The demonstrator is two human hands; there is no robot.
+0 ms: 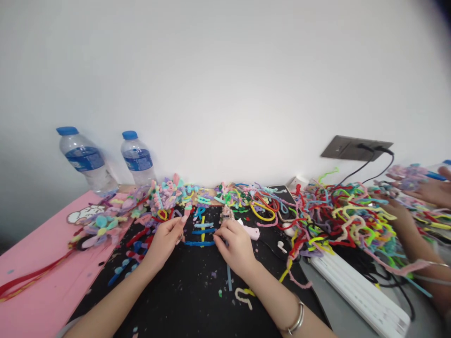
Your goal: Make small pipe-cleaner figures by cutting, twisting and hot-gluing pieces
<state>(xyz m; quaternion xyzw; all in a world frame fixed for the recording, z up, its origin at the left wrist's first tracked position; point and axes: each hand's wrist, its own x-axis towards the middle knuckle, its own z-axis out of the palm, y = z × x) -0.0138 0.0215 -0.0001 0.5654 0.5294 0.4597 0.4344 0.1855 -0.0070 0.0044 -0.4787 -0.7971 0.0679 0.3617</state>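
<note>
A yellow pipe cleaner point(203, 226) stands upright on the black mat point(197, 291), crossed by several shorter blue pipe cleaners. The lowest and longest blue pipe cleaner point(199, 243) runs sideways between my two hands. At its left end my left hand point(168, 240) is closed, thumb and fingers pinched together. My right hand point(235, 241) bends over the right end with its fingertips pinched on it. Part of each grip is hidden by the fingers. A light blue strip point(229, 278) lies below my right hand, near a bent cream pipe cleaner point(243, 296).
A big tangle of coloured pipe cleaners point(355, 220) lies right, beside a white power strip point(359, 293) and black cables. Another person's hand point(394, 211) reaches in there. Two water bottles point(84, 159) stand back left, behind pink paper point(31, 277). A white earbud point(281, 246) lies right.
</note>
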